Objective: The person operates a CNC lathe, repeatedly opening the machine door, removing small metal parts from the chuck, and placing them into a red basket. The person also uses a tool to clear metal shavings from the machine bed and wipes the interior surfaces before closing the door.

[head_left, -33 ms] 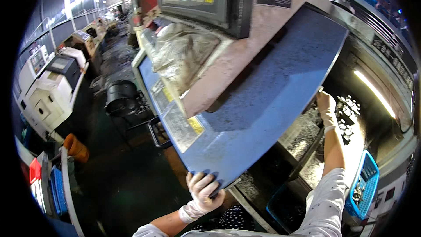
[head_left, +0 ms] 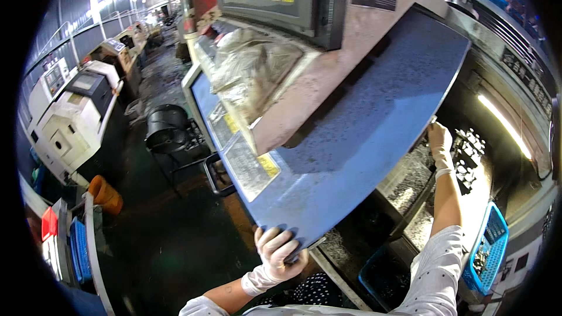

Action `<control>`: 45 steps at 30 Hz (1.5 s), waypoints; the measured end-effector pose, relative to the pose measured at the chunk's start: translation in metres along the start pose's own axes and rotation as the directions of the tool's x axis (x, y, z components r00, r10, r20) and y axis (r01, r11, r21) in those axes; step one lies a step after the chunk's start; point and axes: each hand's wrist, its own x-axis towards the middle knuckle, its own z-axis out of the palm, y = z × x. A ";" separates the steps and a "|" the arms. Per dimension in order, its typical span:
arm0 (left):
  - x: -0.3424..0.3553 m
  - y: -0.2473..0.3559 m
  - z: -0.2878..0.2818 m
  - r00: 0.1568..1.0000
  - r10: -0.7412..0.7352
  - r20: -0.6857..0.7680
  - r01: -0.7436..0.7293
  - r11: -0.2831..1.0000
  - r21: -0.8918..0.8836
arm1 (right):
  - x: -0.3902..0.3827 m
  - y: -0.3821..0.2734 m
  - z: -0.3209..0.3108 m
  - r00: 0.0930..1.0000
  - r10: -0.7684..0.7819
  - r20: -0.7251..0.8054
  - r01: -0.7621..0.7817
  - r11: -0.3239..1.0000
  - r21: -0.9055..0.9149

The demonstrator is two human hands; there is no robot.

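"Holding on to something, is that left hand (head_left: 280,259)?"

"Yes, its gloved fingers are wrapped tight around the bottom corner of the big blue door (head_left: 369,134), low in the middle of the frame. The door slants from there to the upper right."

"And the right hand (head_left: 440,141)?"

"It's at the door's right edge, right of the middle. I can't tell if its fingers are closed on anything."

"Is the door clean?"

"No, it has dark specks and smudges all over, and a shiny patch low down. Past it, on the right, a bright light tube (head_left: 504,127) shines, and small shiny bits (head_left: 468,167) lie in a pile. A light blue basket (head_left: 499,231) sits at the lower right."

"What's the room like?"

"Long, with lamps at the upper left. White machines (head_left: 73,118) stand in a row down the left side. The floor (head_left: 170,246) is very dark. An orange bucket (head_left: 105,195) is at the left, with a red bin (head_left: 49,223) below it. A crinkly plastic bag (head_left: 249,67) sits up near the top middle."
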 end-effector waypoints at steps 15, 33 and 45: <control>0.218 -0.072 0.016 0.964 0.260 0.049 -0.265 0.944 0.196 | -0.072 -0.071 -0.018 0.835 0.111 -0.539 0.159 0.889 0.430; 0.213 -0.063 0.019 0.962 0.232 -0.141 -0.218 0.970 0.106 | -0.336 -0.203 -0.102 0.762 -0.470 0.445 -0.504 0.003 0.864; 0.197 -0.025 0.011 0.956 0.264 -0.127 -0.245 0.958 0.147 | -0.389 -0.106 -0.184 0.896 -0.259 0.362 -0.234 0.415 0.879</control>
